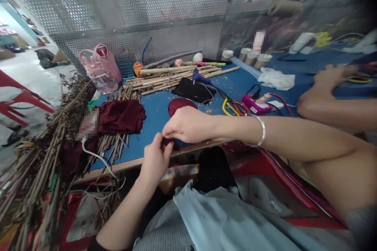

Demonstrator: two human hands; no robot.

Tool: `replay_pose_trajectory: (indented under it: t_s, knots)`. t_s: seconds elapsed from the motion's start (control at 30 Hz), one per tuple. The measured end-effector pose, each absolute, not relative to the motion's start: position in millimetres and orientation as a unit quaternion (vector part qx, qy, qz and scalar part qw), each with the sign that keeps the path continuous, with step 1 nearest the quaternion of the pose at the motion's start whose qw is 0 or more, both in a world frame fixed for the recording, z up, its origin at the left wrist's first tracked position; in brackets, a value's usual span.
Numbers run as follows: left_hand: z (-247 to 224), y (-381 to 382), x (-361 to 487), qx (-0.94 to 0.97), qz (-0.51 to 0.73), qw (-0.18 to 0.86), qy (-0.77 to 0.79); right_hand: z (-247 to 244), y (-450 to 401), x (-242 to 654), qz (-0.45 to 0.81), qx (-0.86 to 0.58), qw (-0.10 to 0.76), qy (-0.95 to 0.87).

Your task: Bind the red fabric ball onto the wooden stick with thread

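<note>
Along the left side: dry stalks [44, 176] are heaped past the table corner, with a white cable [97, 156] draped nearby.
Behind the stalks: a pink bag [109, 66] is set close to the mesh [141, 4].
Near the left hand: a folded maroon cloth [123, 115] is laid beside cut stalks.
Back of the table: long sticks [165, 80] are piled; a blue tool [200, 77] is rested on a black cloth [185, 89].
Right of the work: coloured handles [226, 108], a purple power strip [255, 104], a crumpled tissue [278, 79] and tubs [262, 61] are spread out.
Far right: a co-worker's hand [328, 76] is blurred.
Table: the blue top [156, 106] is littered with chips.
Room: the rear is closed off by mesh; a red stool [23, 98] is placed on a pale floor [63, 64].
Hands: maroon fabric [174, 145] is pinched at the near table edge by the left hand [154, 155] and the right hand [187, 125]; the fingertips are drawn together.
Maroon bundle: a smooth, rounded, dark red form [181, 104] is seen just beyond the right hand, partly covered by it; whether the pinched fabric is joined to it cannot be told.
</note>
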State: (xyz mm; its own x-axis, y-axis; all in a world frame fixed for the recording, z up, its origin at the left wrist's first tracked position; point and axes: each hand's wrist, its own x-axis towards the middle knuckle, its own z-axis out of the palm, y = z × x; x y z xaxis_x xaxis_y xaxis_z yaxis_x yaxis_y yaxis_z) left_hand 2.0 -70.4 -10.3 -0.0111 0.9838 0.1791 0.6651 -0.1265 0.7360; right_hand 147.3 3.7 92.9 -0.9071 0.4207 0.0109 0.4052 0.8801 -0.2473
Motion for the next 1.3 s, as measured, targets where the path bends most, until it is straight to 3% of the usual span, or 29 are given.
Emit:
replay_pose_trajectory:
  t_s: [0.1,0.23,0.73,0.93,1.13,1.23,1.3]
  knots:
    - [-13.4,-72.8,6.1,0.691,0.317,0.237,0.604,97.2,13.4,134.1,-0.031,-0.169,-0.023,-0.985]
    - [-12.7,-76.9,8.3,0.692,0.297,0.217,0.622,99.3,24.6,124.9,-0.094,-0.155,-0.054,-0.982]
    - [-18.4,-80.0,4.7,0.689,0.295,0.205,0.630,87.8,37.0,125.6,-0.066,-0.163,-0.038,-0.984]
    - [-16.3,-75.8,10.3,0.663,0.309,0.261,0.630,87.5,44.1,126.9,-0.057,-0.189,-0.072,-0.978]
    - [4.2,-67.3,18.4,0.663,0.320,0.293,0.610,111.2,66.9,116.4,-0.001,-0.223,-0.158,-0.962]
    - [8.3,-70.8,18.5,0.662,0.338,0.310,0.593,115.3,90.0,119.5,0.162,-0.203,-0.235,-0.937]
    - [8.8,-76.3,17.0,0.662,0.355,0.320,0.577,106.4,105.4,128.3,0.317,-0.205,-0.210,-0.902]
